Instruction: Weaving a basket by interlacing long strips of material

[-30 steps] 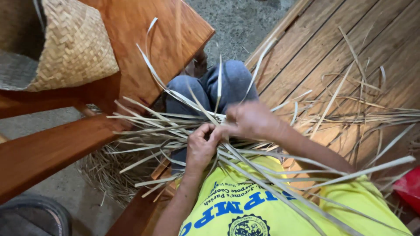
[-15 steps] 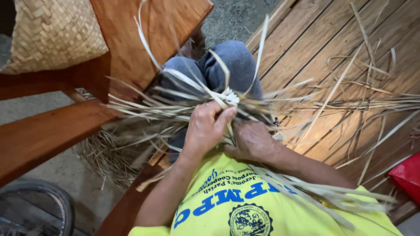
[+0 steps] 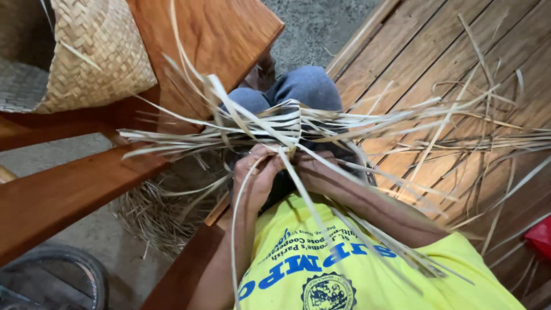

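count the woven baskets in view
1. The woven basket sits at the upper left on the wooden bench, beyond the loose strips both hands work. Others may lie outside the frame.

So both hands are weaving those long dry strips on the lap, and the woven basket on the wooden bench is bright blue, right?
Not quite. The woven basket is tan, a straw colour, not blue; the head view shows it. The rest holds: it sits on the wooden bench, and the left hand and right hand are both working the long dry strips on the lap.
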